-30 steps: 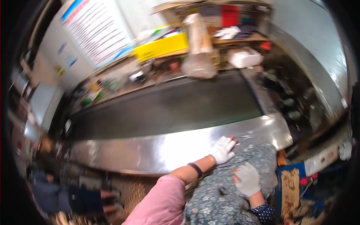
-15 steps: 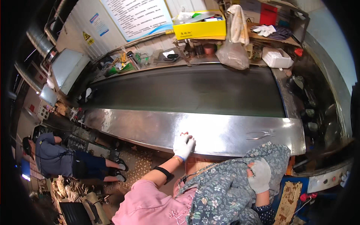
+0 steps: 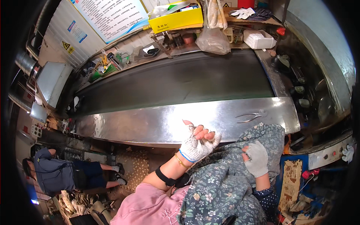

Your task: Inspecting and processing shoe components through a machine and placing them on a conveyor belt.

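Gloved hands at the steel ledge of a conveyor.

Left hand [image 3: 198, 144] wears a white knit glove with open fingertips; bare fingers [image 3: 204, 133] curl loosely inward, gripping nothing, over the near edge of the ledge [image 3: 150, 122]; a dark band and a thin bracelet circle the wrist. Right hand [image 3: 257, 157], in a grey knit glove, lies flat with fingers together on the floral apron [image 3: 221, 187], a soft grey-blue cloth, creased. Ledge: polished sheet metal, curved; pliers [image 3: 250, 116], slim and metallic, lie on it, well apart from both hands. Belt [image 3: 176, 82]: dark, matte, smooth.
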Demonstrator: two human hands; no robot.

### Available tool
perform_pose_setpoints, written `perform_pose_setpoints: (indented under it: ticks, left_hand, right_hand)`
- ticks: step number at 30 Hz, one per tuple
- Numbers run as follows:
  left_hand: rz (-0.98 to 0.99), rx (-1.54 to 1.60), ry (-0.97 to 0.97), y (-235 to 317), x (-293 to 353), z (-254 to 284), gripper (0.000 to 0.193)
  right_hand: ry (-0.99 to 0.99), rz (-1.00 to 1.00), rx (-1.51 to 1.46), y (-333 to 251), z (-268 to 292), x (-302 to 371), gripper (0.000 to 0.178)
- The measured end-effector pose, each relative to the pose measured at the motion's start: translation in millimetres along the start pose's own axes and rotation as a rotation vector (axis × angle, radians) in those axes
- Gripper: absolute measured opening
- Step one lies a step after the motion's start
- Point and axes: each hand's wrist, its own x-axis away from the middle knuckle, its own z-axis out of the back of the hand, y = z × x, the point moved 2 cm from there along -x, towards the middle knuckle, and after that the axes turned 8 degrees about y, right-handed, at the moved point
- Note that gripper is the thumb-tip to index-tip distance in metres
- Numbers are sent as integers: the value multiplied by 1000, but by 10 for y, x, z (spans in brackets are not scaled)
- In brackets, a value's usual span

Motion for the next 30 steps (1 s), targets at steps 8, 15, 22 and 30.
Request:
perform_pose_setpoints:
  ticks: [8, 15, 22, 30]
  left_hand:
    - [-4, 300, 21, -64, 123, -121, 74]
    - [-63, 187, -47, -33, 135, -172, 74]
    - [-73, 141, -107, -27, 122, -231, 73]
    - [-148, -262, 1, 122, 77, 202, 53]
  right_hand:
    - [10, 4, -22, 6, -10, 37, 16]
    - [18, -20, -29, -55, -11, 40, 20]
    - [20, 15, 6, -109, -3, 21, 21]
    - [-2, -5, 34, -125, -12, 84, 19]
